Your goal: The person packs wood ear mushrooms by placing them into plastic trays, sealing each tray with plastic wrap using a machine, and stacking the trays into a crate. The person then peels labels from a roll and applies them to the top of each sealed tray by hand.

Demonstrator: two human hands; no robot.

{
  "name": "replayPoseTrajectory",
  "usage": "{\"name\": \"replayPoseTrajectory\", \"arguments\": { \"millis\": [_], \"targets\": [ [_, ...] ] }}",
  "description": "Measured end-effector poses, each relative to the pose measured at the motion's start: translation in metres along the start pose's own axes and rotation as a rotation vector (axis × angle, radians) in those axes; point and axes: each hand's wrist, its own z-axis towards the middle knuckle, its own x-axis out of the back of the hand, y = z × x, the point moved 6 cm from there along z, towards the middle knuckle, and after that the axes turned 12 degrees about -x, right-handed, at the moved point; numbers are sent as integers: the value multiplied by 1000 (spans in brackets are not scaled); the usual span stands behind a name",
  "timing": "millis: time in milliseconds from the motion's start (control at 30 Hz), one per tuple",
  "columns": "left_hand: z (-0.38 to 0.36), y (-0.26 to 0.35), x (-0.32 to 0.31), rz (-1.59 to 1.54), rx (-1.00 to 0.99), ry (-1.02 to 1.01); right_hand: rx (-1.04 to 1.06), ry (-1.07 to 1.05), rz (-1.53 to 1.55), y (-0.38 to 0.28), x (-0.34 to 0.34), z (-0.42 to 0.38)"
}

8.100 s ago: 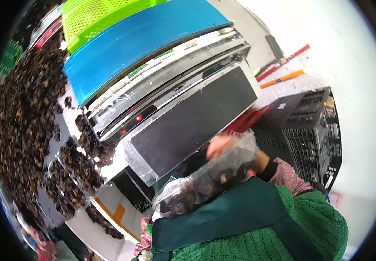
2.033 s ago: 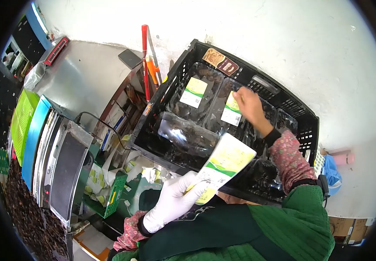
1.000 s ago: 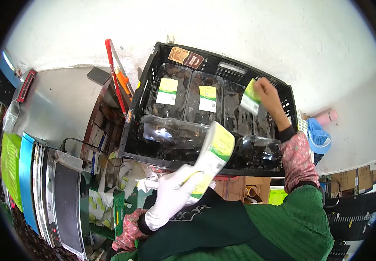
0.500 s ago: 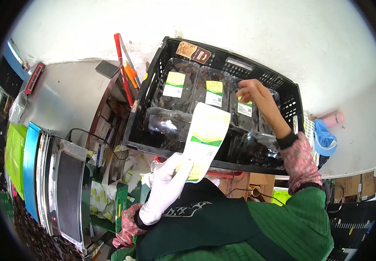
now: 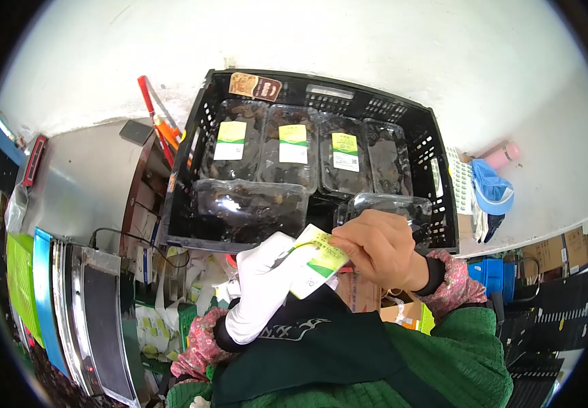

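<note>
At the far left stands a steel tabletop (image 5: pixel 83 183), and near it a sealing machine (image 5: pixel 93 319) with a blue edge. A red tool (image 5: pixel 150 109) leans on the white wall (image 5: pixel 294 34). In the middle, a black crate (image 5: pixel 443 204) holds clear packs (image 5: pixel 253 204) of dark food, three of them labelled. Near the camera, the gloved left hand (image 5: pixel 260 285) has its fingers clamped on a sheet of green and yellow labels (image 5: pixel 316 262). The bare right hand (image 5: pixel 382 248) pinches the far edge of the same sheet, fingers together. At the right, a pink bottle (image 5: pixel 501 155) and a blue cap (image 5: pixel 491 190) lie on the white floor (image 5: pixel 545 136).
</note>
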Motion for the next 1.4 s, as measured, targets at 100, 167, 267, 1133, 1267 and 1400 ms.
{"name": "replayPoseTrajectory", "arguments": {
  "millis": [100, 167, 267, 1133, 1267, 1400],
  "targets": [
    [5, -4, -12, 119, 49, -142, -410, 163, -48, 65, 30, -5],
    [1, -14, -18, 125, 132, -183, -686, 352, 160, 135, 68, 11],
    [3, -14, -11, 154, 201, -93, -800, 227, 186, 263, 94, 4],
    [-49, 102, 155, 487, -346, 625, 77, -803, 536, -79, -162, 53],
    [-61, 112, 190, 454, -427, 739, -75, -1085, 719, -110, -198, 38],
    [-77, 112, 231, 324, -493, 916, -2, -879, 590, -147, -213, 12]
  ]
}}
